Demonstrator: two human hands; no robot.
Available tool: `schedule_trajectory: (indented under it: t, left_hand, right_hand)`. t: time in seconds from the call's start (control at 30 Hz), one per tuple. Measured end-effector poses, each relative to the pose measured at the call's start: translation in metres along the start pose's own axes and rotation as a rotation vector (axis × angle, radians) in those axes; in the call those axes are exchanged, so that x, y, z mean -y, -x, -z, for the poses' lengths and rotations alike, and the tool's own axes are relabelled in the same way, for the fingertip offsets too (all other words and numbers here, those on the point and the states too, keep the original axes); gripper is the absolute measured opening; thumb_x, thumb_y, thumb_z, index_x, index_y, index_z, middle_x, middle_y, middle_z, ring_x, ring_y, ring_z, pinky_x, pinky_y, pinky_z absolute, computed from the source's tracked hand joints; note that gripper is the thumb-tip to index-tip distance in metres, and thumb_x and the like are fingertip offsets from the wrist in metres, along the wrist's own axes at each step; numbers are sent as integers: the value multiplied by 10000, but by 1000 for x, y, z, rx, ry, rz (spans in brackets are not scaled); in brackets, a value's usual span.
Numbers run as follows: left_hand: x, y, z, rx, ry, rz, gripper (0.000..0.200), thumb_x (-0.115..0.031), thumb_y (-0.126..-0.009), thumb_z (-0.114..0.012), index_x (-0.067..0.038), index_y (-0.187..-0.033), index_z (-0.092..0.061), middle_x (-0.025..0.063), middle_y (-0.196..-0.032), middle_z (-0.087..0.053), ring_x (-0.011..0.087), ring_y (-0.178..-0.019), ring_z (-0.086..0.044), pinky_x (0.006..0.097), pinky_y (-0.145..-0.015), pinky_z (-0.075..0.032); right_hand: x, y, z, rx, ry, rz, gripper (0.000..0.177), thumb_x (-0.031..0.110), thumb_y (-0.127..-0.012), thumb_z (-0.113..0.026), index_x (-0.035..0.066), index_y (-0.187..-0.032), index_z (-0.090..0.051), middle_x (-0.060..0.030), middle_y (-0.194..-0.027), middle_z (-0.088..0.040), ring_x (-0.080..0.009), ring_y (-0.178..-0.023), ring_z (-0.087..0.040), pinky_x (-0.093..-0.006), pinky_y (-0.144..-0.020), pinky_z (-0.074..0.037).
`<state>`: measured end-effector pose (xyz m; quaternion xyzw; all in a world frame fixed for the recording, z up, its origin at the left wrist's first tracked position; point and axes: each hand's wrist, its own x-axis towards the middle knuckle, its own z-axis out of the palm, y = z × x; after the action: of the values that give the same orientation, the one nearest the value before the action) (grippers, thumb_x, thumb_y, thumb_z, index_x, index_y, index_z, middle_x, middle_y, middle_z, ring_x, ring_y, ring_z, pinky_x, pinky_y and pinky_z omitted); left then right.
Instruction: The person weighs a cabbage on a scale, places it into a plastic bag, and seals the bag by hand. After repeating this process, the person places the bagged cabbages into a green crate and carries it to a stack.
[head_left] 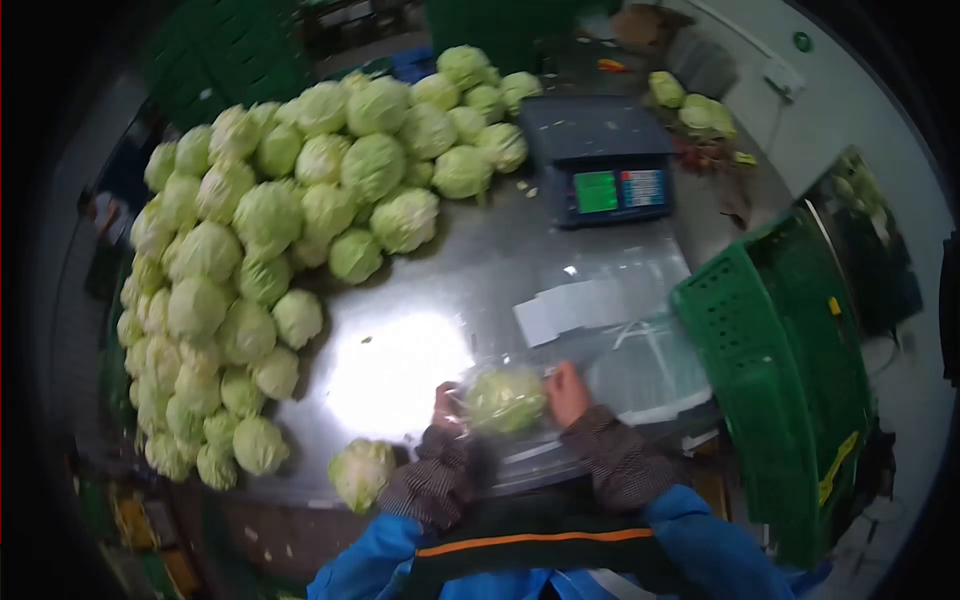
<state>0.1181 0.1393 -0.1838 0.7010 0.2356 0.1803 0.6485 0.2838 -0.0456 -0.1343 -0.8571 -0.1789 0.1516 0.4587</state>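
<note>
A pale green cabbage (505,400) in a clear plastic bag lies on the metal table (480,270), close to its front edge. On the bag's left side my left hand (447,404) is closed on the plastic. My right hand (568,393) pinches the bag at the cabbage's right side. Left of my left forearm sits a loose cabbage (361,472) at the table edge. Clear plastic bags (645,375) lie flat to the right of my right hand, with white labels or paper (565,308) above them.
A large heap of cabbages (268,218) covers the table's left and back. A scale (600,160) with a lit green display stands at the back right. Green crates (745,370) stand along the right side. A person (105,215) is at the far left.
</note>
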Motion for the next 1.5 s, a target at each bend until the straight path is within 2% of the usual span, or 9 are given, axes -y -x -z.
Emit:
schedule_trajectory:
  t: [0.1, 0.17, 0.47, 0.63, 0.73, 0.87, 1.1, 1.23, 1.5]
  left_hand:
    - [-53, -3, -1, -204, 470, 159, 674, -181, -768, -676, -12, -1311, -315, 191, -1240, -415, 257, -1036, -529, 391, -848, -510]
    - [-27, 5, 11, -153, -435, -327, 728, -104, -710, -693, 16, -1325, -323, 198, -1349, -282, 292, -1195, -416, 404, -966, -432]
    - [-176, 17, 19, 145, -1112, -671, 504, 24, -684, -567, -20, -1180, -494, 245, -1332, -393, 382, -1197, -443, 416, -976, -416]
    - [-165, 45, 66, 197, -679, 145, 388, -11, -723, -566, -82, -1104, -589, 111, -1048, -629, 214, -877, -614, 317, -799, -495]
    - [-162, 61, 87, -408, -601, 436, 279, -86, -794, -527, -56, -1056, -615, 120, -891, -666, 197, -750, -638, 323, -718, -526]
    - [-228, 28, 47, -168, -673, -425, 573, -158, -782, -585, -21, -1309, -407, 209, -1361, -397, 356, -1306, -320, 420, -1074, -262]
    - [11, 29, 0, -166, 697, 278, 506, -314, -935, -390, -33, -1354, -348, 193, -1344, -412, 319, -1217, -430, 391, -1035, -338]
    - [-123, -3, -6, 1, 1168, 569, 596, -470, -946, -231, -46, -1344, -362, 181, -1340, -418, 331, -1163, -487, 446, -996, -396]
    - [-339, -68, -125, 411, 571, 165, 707, -583, -935, -130, -92, -1442, -163, 140, -1445, -295, 304, -1302, -346, 426, -1066, -309]
  right_hand:
    - [0, 4, 5, 81, 65, -91, 249, 162, -858, -545, 58, -1051, -426, -192, -744, -586, -383, -703, -584, -440, -604, -442]
    - [22, 3, 10, 147, 160, -64, 273, 152, -852, -548, 70, -1084, -429, -188, -774, -601, -384, -714, -594, -454, -604, -444]
    - [59, -14, 43, 465, 233, 400, 362, 60, -832, -493, 145, -1183, -503, -197, -1025, -492, -397, -928, -536, -452, -787, -455]
    - [72, -20, 35, 516, 222, 456, 294, 49, -834, -475, 112, -1098, -590, -194, -971, -494, -377, -879, -541, -436, -748, -458]
    - [60, -21, 20, 448, 218, 537, 284, 56, -837, -479, 114, -1090, -596, -176, -912, -499, -368, -853, -538, -430, -742, -459]
    - [82, -18, 24, 398, 415, 566, 280, 57, -793, -514, 110, -1046, -619, -161, -930, -519, -346, -824, -538, -428, -703, -446]
    - [54, -14, -8, 337, 152, 541, 307, 68, -794, -509, 60, -1087, -600, -170, -932, -586, -327, -866, -566, -411, -783, -452]
    - [65, -15, -6, 447, -246, 124, 337, 160, -900, -471, 24, -1204, -525, -194, -1040, -604, -242, -952, -600, -337, -833, -458]
    - [164, -36, 256, 86, -4, 725, 872, 563, -798, -584, -21, -1369, -278, -270, -1161, -505, -396, -1070, -512, -396, -956, -387]
